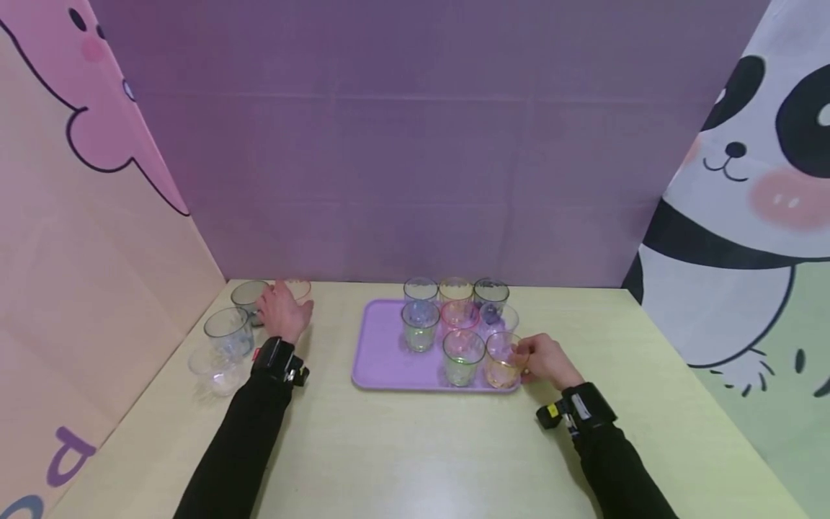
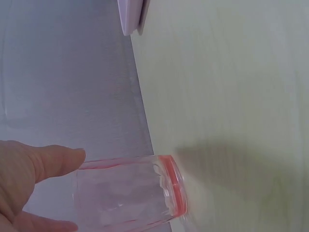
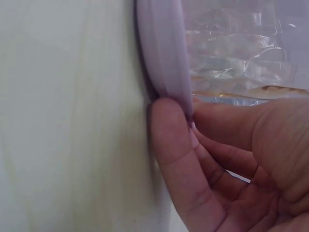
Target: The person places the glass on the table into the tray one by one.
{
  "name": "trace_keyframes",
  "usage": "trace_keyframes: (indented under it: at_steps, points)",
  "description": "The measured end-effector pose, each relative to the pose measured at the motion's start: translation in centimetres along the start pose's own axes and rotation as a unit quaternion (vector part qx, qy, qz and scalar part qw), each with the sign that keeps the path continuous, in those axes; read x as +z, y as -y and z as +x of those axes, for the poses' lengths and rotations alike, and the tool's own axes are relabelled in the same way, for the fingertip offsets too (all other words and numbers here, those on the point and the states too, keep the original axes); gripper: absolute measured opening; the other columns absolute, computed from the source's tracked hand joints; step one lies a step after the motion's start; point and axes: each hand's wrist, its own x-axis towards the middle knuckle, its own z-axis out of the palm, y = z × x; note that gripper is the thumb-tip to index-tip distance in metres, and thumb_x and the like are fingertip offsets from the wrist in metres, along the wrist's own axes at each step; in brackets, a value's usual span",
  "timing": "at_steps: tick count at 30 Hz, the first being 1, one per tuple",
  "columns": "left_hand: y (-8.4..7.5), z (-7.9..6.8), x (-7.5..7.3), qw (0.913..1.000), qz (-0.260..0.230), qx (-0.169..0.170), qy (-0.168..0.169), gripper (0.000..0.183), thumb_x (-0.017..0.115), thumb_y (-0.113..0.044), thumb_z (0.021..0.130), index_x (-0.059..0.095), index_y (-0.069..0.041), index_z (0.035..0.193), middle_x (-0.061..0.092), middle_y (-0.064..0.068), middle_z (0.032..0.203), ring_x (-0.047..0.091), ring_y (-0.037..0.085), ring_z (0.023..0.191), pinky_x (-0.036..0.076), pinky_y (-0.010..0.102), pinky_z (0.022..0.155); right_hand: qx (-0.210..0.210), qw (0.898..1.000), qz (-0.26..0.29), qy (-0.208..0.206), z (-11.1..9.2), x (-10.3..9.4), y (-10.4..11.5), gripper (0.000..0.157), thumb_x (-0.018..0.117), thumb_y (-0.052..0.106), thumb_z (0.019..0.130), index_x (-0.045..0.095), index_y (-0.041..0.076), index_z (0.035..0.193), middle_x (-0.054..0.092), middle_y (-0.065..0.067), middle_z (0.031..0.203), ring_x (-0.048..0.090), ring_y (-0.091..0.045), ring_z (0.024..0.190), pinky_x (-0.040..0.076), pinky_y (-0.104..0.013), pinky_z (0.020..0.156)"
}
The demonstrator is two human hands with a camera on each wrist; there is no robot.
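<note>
At the back left, my left hand (image 1: 285, 313) is at a clear glass with a red rim (image 1: 300, 290). In the left wrist view, its thumb (image 2: 63, 161) and a finger lie apart at the near end of this glass (image 2: 128, 193), whose red base stands on the table. My right hand (image 1: 547, 360) is at the front right corner of the purple tray (image 1: 382, 360). The right wrist view shows its fingers pinching the tray's rim (image 3: 166, 53), one finger at the outer edge. An amber-tinted glass (image 1: 502, 360) stands on the tray right beside that hand.
Several tinted glasses, among them a green one (image 1: 463, 360) and a pink one (image 1: 460, 317), stand on the tray's right part. More glasses, including a bluish one (image 1: 230, 335) and a clear one (image 1: 217, 371), line the table's left edge. A purple backdrop (image 1: 415, 158) rises behind.
</note>
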Motion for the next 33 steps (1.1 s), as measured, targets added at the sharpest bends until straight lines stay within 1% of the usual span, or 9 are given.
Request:
trace_keyframes:
  at_steps: [4,7,11,17,20,23,28,30,33]
  points:
    - [0.1,0.5,0.4,0.9999,-0.004,0.016,0.005,0.066,0.069,-0.022,0.076,0.037,0.007,0.125,0.037,0.035,0.124,0.033,0.049,0.115,0.030,0.060,0.092,0.002,1.000,0.002,0.003,0.0,0.0,0.0,0.009,0.063,0.010,0.084,0.064,0.001,0.083,0.059,-0.013,0.092,0.059,-0.020,0.070,0.054,-0.032,0.058]
    - [0.3,0.8,0.8,0.9992,-0.010,0.038,0.005,0.065,0.070,-0.020,0.075,0.038,0.011,0.122,0.038,0.036,0.122,0.038,0.050,0.111,0.032,0.056,0.094,0.005,1.000,0.000,0.002,0.0,0.0,0.0,0.010,0.063,0.010,0.084,0.065,0.001,0.087,0.059,-0.013,0.093,0.059,-0.020,0.071,0.054,-0.032,0.058]
    - [0.5,1.2,1.3,0.9986,-0.012,0.051,0.012,0.064,0.070,-0.019,0.074,0.038,0.014,0.119,0.040,0.038,0.118,0.041,0.050,0.107,0.035,0.054,0.092,0.007,1.000,-0.004,0.000,-0.1,-0.1,-0.1,0.010,0.063,0.009,0.084,0.065,0.001,0.088,0.059,-0.013,0.093,0.059,-0.020,0.071,0.054,-0.032,0.058]
    - [0.9,1.8,1.6,0.9978,-0.043,0.015,0.049,0.070,0.068,-0.020,0.077,0.029,0.008,0.128,0.036,0.036,0.122,0.037,0.048,0.113,0.034,0.054,0.095,0.004,1.000,0.000,0.004,-0.2,0.1,0.0,0.010,0.063,0.011,0.084,0.064,0.000,0.084,0.059,-0.012,0.092,0.059,-0.020,0.072,0.054,-0.032,0.059]
    - [1.2,2.0,1.9,0.9970,-0.053,0.003,0.057,0.074,0.068,-0.021,0.078,0.025,0.007,0.131,0.035,0.037,0.123,0.037,0.049,0.113,0.034,0.054,0.095,0.005,1.000,-0.004,0.003,-0.2,0.1,0.1,0.010,0.063,0.010,0.084,0.064,0.000,0.083,0.058,-0.012,0.091,0.058,-0.020,0.072,0.054,-0.032,0.059]
    - [1.4,2.1,2.1,0.9969,-0.054,0.005,0.056,0.078,0.068,-0.023,0.078,0.023,0.010,0.131,0.034,0.037,0.123,0.037,0.049,0.113,0.033,0.053,0.096,0.007,1.000,-0.003,-0.001,-0.2,0.1,0.2,0.011,0.062,0.010,0.084,0.064,0.000,0.087,0.059,-0.013,0.093,0.059,-0.021,0.072,0.054,-0.032,0.059]
    - [1.2,1.9,2.0,0.9964,-0.057,0.024,0.059,0.079,0.068,-0.024,0.079,0.021,0.014,0.130,0.031,0.038,0.124,0.040,0.050,0.110,0.034,0.052,0.096,0.007,1.000,0.001,0.002,-0.1,0.0,0.1,0.015,0.062,0.011,0.085,0.065,0.000,0.094,0.060,-0.013,0.096,0.059,-0.020,0.072,0.054,-0.032,0.059]
    - [1.0,1.7,2.0,0.9959,-0.062,0.025,0.062,0.079,0.067,-0.026,0.080,0.021,0.012,0.131,0.029,0.037,0.125,0.042,0.050,0.107,0.037,0.052,0.094,0.003,1.000,0.000,0.003,-0.2,0.0,0.1,0.013,0.062,0.011,0.084,0.065,0.000,0.091,0.060,-0.013,0.094,0.059,-0.020,0.071,0.054,-0.032,0.059]
    - [0.7,1.5,2.0,0.9948,-0.077,0.014,0.065,0.081,0.068,-0.028,0.079,0.019,0.008,0.134,0.027,0.035,0.127,0.045,0.050,0.104,0.040,0.053,0.090,-0.002,1.000,-0.002,0.001,-0.1,0.0,0.0,0.011,0.063,0.011,0.084,0.065,0.001,0.087,0.060,-0.012,0.092,0.059,-0.020,0.070,0.054,-0.032,0.059]
